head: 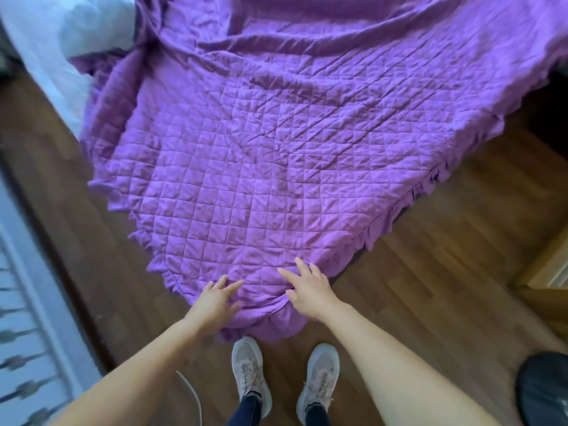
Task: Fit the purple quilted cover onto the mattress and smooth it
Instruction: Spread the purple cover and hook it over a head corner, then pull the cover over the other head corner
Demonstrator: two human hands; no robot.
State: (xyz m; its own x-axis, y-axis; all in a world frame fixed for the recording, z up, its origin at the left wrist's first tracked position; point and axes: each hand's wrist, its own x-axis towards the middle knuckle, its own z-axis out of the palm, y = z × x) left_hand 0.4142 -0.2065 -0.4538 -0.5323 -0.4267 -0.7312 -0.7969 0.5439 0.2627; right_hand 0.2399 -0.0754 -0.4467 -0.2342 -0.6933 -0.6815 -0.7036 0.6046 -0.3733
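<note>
**Cover spread over bed corner, both hands flat on fabric**

I see the purple quilted cover (pixel 276 142) spread across the bed, with its near corner directly in front of me. The quilted squares lie fairly flat in the near half; the far half carries long creases and folds. A ruffled edge (pixel 408 204) runs along the right side and around the near corner, hanging over the bed edge. At upper left, the white mattress (pixel 46 41) remains uncovered where the cover is bunched back.

My left hand (pixel 215 302) rests on the near corner with fingers spread, its grip open and holding nothing. My right hand (pixel 310 290) lies just beside it on the fabric, fingers extended, likewise open and holding nothing.

The floor (pixel 430 272) is wood plank. My two pale sneakers (pixel 285 376) stand on it just below the corner. A thin white cable (pixel 192 392) crosses the floor near my left arm. A dark round object (pixel 544 392) sits at lower right; a patterned pale surface (pixel 27 333) borders the left.
</note>
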